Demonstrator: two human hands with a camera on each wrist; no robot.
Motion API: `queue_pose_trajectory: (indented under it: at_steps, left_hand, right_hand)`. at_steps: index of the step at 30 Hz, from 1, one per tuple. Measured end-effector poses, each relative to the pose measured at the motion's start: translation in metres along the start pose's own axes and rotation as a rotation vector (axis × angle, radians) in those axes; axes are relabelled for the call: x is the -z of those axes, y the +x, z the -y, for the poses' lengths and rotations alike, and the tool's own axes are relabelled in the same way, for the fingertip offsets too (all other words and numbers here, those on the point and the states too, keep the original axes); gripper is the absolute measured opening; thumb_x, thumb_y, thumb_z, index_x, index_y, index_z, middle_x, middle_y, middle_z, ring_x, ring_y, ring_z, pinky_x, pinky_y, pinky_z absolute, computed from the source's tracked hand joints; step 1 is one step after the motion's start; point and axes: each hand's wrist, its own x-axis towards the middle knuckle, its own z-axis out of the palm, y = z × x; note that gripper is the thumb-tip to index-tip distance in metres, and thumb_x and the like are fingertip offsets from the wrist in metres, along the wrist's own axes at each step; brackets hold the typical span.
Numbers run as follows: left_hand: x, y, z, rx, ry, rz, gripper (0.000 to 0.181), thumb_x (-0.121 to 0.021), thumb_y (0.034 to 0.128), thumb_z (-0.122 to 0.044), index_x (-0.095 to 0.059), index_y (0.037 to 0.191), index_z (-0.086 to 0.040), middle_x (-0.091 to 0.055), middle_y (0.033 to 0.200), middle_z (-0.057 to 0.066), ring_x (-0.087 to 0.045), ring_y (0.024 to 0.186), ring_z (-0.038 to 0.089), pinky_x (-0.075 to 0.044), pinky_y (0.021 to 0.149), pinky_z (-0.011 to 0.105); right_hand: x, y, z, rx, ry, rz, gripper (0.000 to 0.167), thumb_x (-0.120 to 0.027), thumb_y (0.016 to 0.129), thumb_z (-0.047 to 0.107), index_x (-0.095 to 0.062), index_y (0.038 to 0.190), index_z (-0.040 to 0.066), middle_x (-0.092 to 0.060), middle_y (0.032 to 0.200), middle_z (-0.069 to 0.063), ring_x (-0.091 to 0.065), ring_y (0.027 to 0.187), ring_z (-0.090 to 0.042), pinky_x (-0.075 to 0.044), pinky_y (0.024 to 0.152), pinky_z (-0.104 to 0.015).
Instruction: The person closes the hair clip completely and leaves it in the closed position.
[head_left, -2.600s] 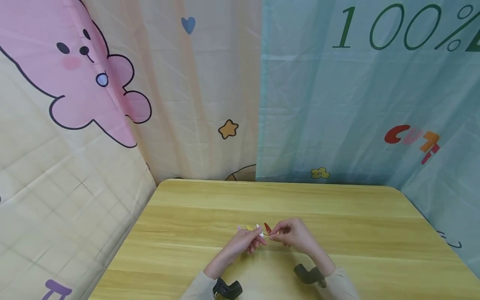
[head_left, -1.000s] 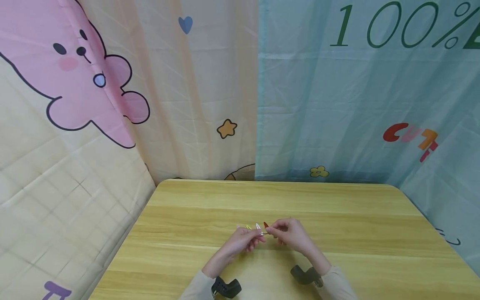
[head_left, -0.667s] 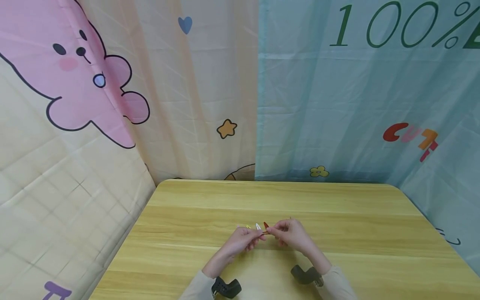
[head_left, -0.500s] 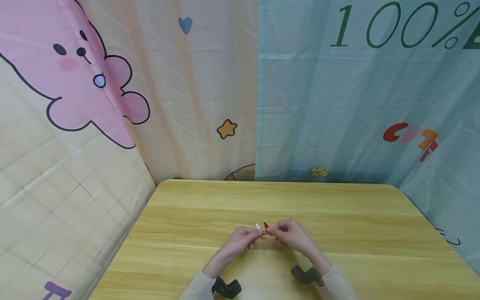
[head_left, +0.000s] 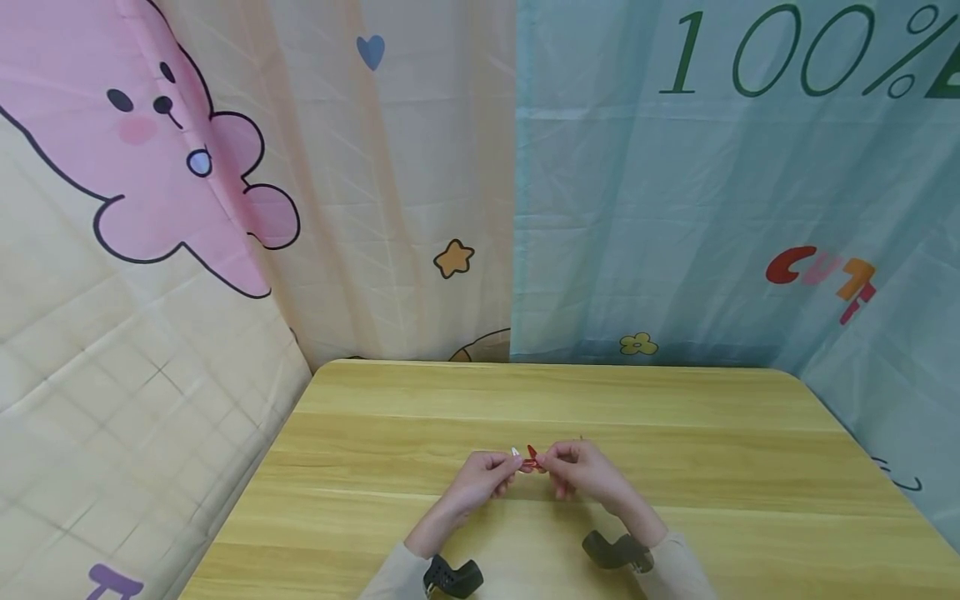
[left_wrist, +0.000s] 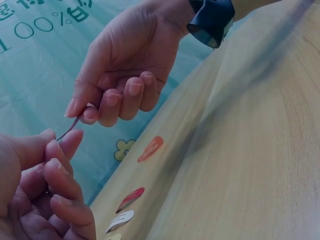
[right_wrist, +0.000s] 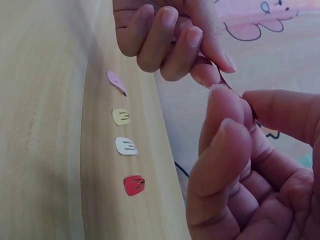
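Note:
Both hands pinch one slim red snap hair clip [head_left: 529,463] between them, just above the table. My left hand [head_left: 478,478] has its end between thumb and forefinger; my right hand [head_left: 587,468] pinches the other end. Seen edge-on in the right wrist view, the held clip [right_wrist: 228,86] is partly covered by fingertips. Below lies a row of hair clips: pink [right_wrist: 116,82], yellow [right_wrist: 121,117], white [right_wrist: 126,146] and a second red clip [right_wrist: 134,185]. An orange clip [left_wrist: 150,149] lies farther along in the left wrist view. From the head, the left hand hides the pink and yellow ones.
The wooden table [head_left: 675,425] has rounded far corners. Printed curtains hang behind and beside it, cream [head_left: 420,167] on the left and blue [head_left: 637,183] on the right. Dark camera mounts [head_left: 454,577] sit on the wrists.
The hands have drawn slightly, and the held clip has turned from a thin edge to show its red face. The left hand has risen a little, covering the yellow and pink clips in the head view.

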Motion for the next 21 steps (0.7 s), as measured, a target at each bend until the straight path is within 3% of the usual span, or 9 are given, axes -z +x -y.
queue_pose_trajectory:
  at_steps: [6, 14, 21]
  left_hand:
    - [-0.0008, -0.0018, -0.004, -0.014, 0.007, -0.006, 0.03, -0.054, 0.0982, -0.018, -0.068, 0.097, 0.009, -0.049, 0.066, -0.004, -0.04, 0.055, 0.007, -0.029, 0.048, 0.02]
    - [0.0007, -0.0005, -0.0017, -0.016, -0.001, 0.013, 0.032, -0.057, 0.0967, -0.022, -0.068, 0.097, 0.007, -0.05, 0.065, -0.004, -0.041, 0.054, 0.005, -0.03, 0.047, 0.017]
    - [0.0017, -0.0016, -0.0041, -0.031, -0.019, 0.028, 0.031, -0.056, 0.0972, -0.02, -0.067, 0.098, 0.009, -0.05, 0.066, -0.004, -0.041, 0.054, 0.006, -0.029, 0.046, 0.017]
  right_hand:
    - [-0.0001, 0.0012, -0.0009, 0.0, 0.067, 0.043, 0.027, -0.051, 0.099, 0.017, -0.057, 0.092, -0.008, -0.053, 0.065, -0.006, -0.052, 0.052, -0.016, -0.043, 0.047, -0.027]
    - [0.0, 0.002, -0.0009, -0.006, 0.111, 0.053, 0.028, -0.054, 0.098, 0.016, -0.055, 0.095, -0.011, -0.053, 0.065, -0.007, -0.051, 0.051, -0.014, -0.042, 0.048, -0.024]
    - [-0.0001, 0.0036, -0.0024, -0.021, 0.168, 0.056, 0.024, -0.054, 0.098, 0.017, -0.057, 0.093, -0.007, -0.053, 0.066, -0.007, -0.051, 0.052, -0.012, -0.042, 0.049, -0.023]
